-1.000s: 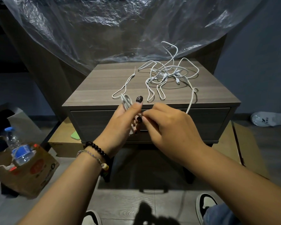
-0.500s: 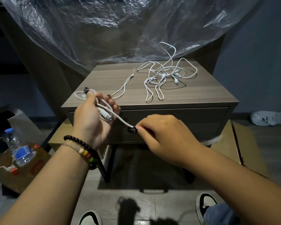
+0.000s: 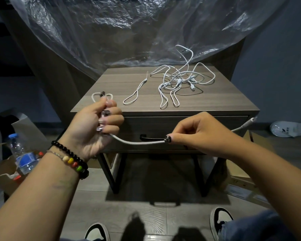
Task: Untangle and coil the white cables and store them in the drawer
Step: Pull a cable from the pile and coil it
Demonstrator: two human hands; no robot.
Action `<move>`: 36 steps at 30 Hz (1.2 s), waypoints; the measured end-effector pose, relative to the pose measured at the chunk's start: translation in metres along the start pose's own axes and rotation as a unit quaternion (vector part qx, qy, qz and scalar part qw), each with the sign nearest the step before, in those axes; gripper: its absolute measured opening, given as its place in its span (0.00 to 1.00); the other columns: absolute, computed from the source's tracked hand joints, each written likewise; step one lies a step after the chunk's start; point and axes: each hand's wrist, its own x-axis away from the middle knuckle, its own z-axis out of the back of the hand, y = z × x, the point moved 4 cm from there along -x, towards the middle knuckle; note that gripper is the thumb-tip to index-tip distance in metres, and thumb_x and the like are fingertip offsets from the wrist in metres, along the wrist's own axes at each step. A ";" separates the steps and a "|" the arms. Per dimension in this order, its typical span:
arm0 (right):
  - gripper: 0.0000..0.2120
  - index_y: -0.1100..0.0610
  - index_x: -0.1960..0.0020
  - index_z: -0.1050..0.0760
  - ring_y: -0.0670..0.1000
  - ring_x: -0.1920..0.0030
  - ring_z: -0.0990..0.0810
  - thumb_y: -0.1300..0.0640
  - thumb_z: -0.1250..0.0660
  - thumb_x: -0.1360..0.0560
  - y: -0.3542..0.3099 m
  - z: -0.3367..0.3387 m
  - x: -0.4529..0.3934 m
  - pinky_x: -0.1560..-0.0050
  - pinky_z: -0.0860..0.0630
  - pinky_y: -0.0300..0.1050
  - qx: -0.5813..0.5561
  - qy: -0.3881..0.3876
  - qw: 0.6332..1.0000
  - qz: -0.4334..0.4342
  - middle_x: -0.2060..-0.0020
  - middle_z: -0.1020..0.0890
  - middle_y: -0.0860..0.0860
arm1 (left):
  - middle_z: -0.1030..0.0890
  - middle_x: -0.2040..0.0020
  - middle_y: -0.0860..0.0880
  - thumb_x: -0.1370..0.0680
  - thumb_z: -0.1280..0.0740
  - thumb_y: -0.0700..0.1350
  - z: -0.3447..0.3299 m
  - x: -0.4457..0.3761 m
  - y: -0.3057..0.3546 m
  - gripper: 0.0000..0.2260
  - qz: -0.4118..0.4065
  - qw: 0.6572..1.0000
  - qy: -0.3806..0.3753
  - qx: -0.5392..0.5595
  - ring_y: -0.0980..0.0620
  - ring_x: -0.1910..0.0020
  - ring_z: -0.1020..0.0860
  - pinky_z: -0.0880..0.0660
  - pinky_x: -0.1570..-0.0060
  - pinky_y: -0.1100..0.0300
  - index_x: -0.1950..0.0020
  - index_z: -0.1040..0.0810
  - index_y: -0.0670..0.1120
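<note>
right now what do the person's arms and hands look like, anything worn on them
Both forearms are bare, no sleeves. The left hand has a black bead bracelet at the wrist beside a thin string bracelet with cream, yellow, red and green beads. Nails on both hands are painted dark; the right hand wears nothing.

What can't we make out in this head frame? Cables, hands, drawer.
- Coil in the left hand: curled fingers hide the loop count.
- Held cable: the part passing through the right hand is covered; its free end at the right is blurred.
- Cable tangle on the nightstand: crossings too small to count the cables.
- Drawer: closed, inside hidden; handle partly behind the right hand.
</note>
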 end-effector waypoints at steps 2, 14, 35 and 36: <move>0.06 0.59 0.61 0.16 0.52 0.68 0.23 0.56 0.26 0.30 0.002 0.001 0.001 0.64 0.26 0.48 0.038 0.008 0.999 0.024 0.68 0.17 0.55 | 0.21 0.65 0.49 0.19 0.47 0.51 -0.003 0.000 -0.010 0.17 -0.012 0.996 0.046 -0.080 0.57 0.70 0.22 0.23 0.73 0.68 0.65 0.31 0.47; 0.10 0.58 0.58 0.18 0.47 0.65 0.23 0.52 0.30 0.26 -0.011 -0.012 0.006 0.64 0.26 0.47 0.193 0.193 0.925 0.263 0.65 0.20 0.48 | 0.18 0.55 0.35 0.20 0.46 0.53 -0.022 0.008 -0.069 0.15 0.147 0.972 -0.007 -0.184 0.40 0.57 0.16 0.22 0.57 0.38 0.50 0.30 0.42; 0.11 0.56 0.58 0.18 0.50 0.65 0.22 0.49 0.31 0.26 0.003 -0.001 0.004 0.64 0.25 0.52 0.203 0.280 0.915 0.209 0.65 0.19 0.48 | 0.24 0.66 0.44 0.23 0.40 0.48 -0.026 0.008 -0.077 0.13 0.156 0.960 -0.040 -0.228 0.52 0.71 0.24 0.23 0.68 0.61 0.51 0.24 0.39; 0.11 0.56 0.58 0.18 0.50 0.65 0.22 0.49 0.32 0.26 0.004 -0.002 0.004 0.64 0.25 0.52 0.203 0.279 0.915 0.207 0.65 0.19 0.48 | 0.26 0.66 0.45 0.23 0.40 0.47 -0.026 0.009 -0.077 0.12 0.162 0.960 -0.048 -0.225 0.53 0.71 0.26 0.23 0.68 0.60 0.52 0.24 0.40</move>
